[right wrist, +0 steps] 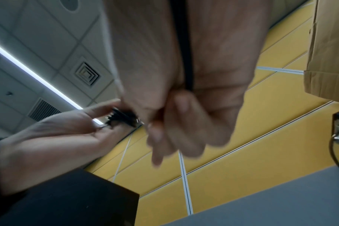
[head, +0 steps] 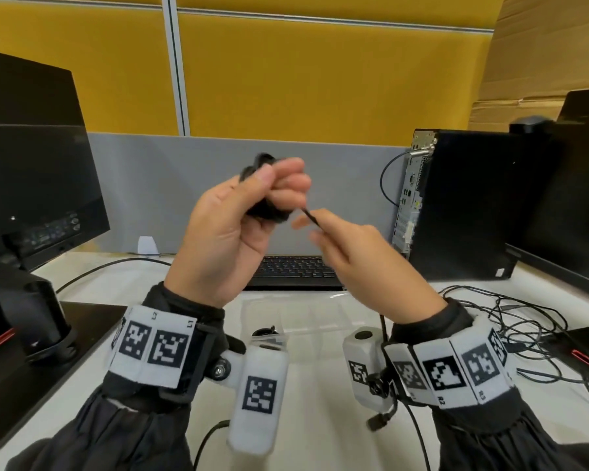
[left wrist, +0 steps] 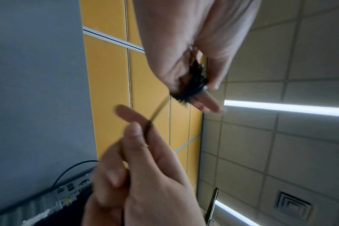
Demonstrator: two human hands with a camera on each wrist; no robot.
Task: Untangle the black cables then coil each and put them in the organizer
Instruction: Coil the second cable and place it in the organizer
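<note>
Above the middle of the white desk (head: 320,385), both hands are raised in front of a grey partition with yellow panels above it. The left hand (head: 238,229) has its fingers curled round a small bundle of coiled black cable (head: 267,212), held well clear of the surface. The right hand (head: 361,260) pinches a free strand of that same cable between thumb and fingertips; the strand runs taut from the bundle to the pinch, then on across the palm and down past the wrist. Motion blur softens both hands in the wrist views.

On the desk below the hands lies the clear plastic organizer (head: 320,321), its row of compartments mostly pale; something dark sits at its near-left corner, though what it is cannot be told. A black keyboard (head: 296,270) rests behind the organizer, towards the far edge. A loose tangle of black cables (head: 510,321) spreads over the right side of the desk. A black computer tower (head: 456,202) stands at the far right, and a black monitor (head: 38,178) stands at the left edge. Overhead, the wrist views show a tiled ceiling with strip lights and an air vent.
</note>
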